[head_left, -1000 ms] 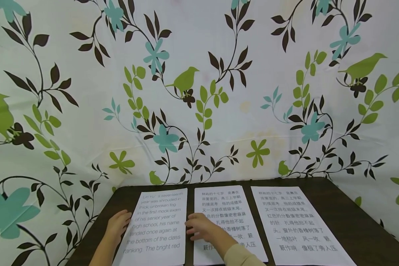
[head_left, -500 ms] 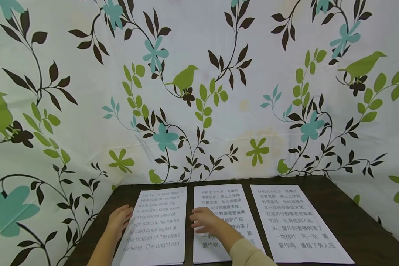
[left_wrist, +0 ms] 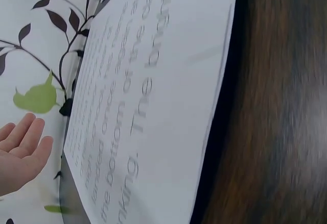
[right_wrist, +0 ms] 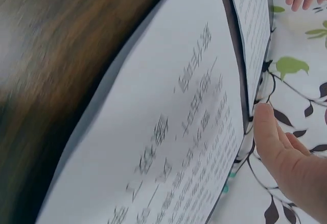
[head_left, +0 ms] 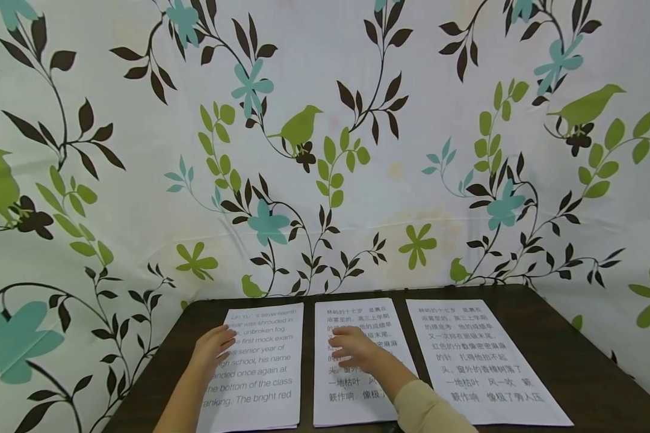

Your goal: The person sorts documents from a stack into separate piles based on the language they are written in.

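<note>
Three stacks of white printed paper lie in a row on a dark wood table. My left hand is over the left edge of the English page, its fingers relaxed and holding nothing. Over the middle page with Chinese text my right hand hovers with loosely spread fingers, covering some of the print. In the left wrist view the left hand shows raised above the paper, palm visible. The right wrist view has the right hand with nothing in its fingers.
A second Chinese page lies on the right. The dark table ends at a wall covering with leaves, birds and flowers. A small dark object shows at the bottom edge beside the right sleeve.
Both hands have moved to the right and slightly farther up the pages. The left hand now overlaps the English text, and the right hand sits more over the middle page. The papers stay put.
</note>
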{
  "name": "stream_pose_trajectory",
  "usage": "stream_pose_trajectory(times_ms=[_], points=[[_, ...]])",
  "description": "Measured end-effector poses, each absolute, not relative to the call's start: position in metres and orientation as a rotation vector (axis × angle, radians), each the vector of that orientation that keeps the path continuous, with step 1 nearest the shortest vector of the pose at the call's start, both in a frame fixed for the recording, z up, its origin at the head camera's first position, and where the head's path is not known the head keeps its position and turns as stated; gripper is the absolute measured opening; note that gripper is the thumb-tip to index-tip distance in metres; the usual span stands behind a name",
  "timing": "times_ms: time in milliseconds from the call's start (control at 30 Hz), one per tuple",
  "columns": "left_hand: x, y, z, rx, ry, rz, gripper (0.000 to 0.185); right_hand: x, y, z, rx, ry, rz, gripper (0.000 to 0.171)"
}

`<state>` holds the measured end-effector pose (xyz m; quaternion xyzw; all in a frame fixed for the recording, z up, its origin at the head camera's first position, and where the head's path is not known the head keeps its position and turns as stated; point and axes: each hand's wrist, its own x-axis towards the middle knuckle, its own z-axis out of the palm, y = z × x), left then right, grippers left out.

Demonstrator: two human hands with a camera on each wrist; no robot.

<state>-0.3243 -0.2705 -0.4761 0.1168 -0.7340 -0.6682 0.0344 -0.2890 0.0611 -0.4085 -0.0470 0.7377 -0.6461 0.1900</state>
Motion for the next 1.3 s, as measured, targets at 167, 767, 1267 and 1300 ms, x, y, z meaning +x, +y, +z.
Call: stream_pose_trajectory(times_ms=[167, 767, 1267, 1300], points=[[-0.323, -0.252, -0.468, 0.318, -2.238, -2.101, 0.061, -0.292, 0.074, -0.407, -0.100, 2.114, -1.812, 0.053], [-0.306, -0.173, -0.445, 0.184, -2.289, -2.194, 0.056, -0.293, 0.112, -0.412, -0.012, 2.126, -1.863, 0.057], [-0.303, -0.133, -0.450, 0.186, -2.281, -2.338, 0.049, -0.291, 0.150, -0.423, 0.098, 2.216, -1.880, 0.055], [-0.303, -0.131, -0.450, 0.169, -2.278, -2.352, 0.049, -0.291, 0.153, -0.424, 0.110, 2.231, -1.876, 0.054]])
